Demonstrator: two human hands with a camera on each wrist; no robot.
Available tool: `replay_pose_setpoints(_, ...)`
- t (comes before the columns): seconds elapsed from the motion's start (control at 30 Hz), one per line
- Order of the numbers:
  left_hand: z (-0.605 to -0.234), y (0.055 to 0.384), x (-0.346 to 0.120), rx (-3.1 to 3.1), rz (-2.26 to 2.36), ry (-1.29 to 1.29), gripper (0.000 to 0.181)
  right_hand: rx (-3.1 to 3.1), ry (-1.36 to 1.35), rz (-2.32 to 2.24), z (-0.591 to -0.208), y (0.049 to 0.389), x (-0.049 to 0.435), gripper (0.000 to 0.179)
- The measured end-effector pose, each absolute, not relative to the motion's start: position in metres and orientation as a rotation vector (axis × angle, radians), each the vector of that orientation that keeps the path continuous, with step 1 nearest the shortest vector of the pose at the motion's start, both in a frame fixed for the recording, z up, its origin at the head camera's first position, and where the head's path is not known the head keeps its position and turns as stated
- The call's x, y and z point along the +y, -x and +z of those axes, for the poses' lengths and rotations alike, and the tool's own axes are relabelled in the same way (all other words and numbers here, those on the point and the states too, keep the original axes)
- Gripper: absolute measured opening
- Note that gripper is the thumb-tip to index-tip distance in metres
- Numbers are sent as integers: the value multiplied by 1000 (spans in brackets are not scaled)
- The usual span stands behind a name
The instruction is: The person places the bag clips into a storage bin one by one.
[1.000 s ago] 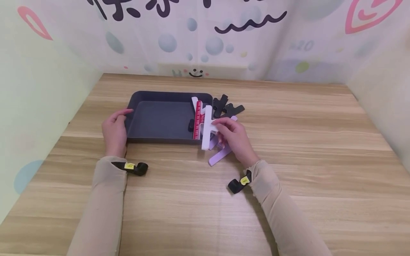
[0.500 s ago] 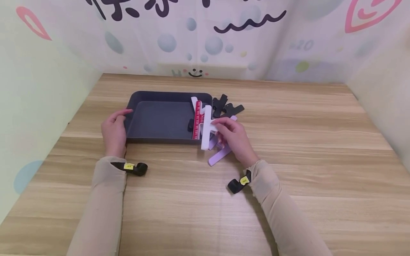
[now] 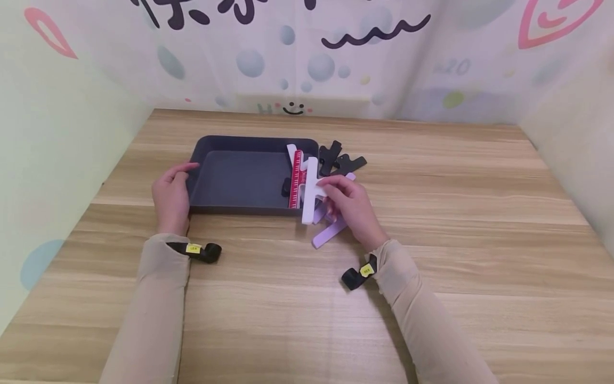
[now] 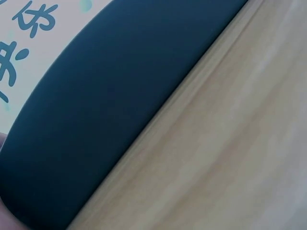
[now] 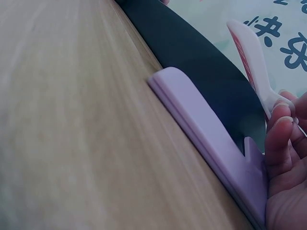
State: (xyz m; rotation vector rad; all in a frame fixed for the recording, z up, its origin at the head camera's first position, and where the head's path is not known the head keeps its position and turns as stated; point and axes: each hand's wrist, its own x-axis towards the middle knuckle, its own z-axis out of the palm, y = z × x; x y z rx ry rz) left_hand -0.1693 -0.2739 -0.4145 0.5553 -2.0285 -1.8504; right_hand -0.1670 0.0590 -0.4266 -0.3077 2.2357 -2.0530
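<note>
My right hand (image 3: pixel 355 209) pinches the white clip (image 3: pixel 309 193) by its short handle, thumb and fingers curled on it. The clip is smooth and glossy, a long straight bar with a rounded end, the handle standing out sideways from near its middle. From my right wrist, a narrow red, ticked strip shows along the bar; I cannot tell whether it belongs to this clip or to the red clip (image 3: pixel 295 181) behind. I have the bar tilted up over the right end of the dark tray (image 3: pixel 230 178), beside that red clip, while my left hand (image 3: pixel 171 200) grips the tray's left wall. A pale purple clip (image 3: pixel 330 233) lies on the wooden table (image 3: pixel 268 309) just under my right hand.
</note>
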Motion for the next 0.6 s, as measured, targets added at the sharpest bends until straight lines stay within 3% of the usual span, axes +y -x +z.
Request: replay_pose_setpoints(0.6, -417, 170, -275, -2014, -1875, -555, 31, 2227, 313, -2069, -426, 167, 59, 20)
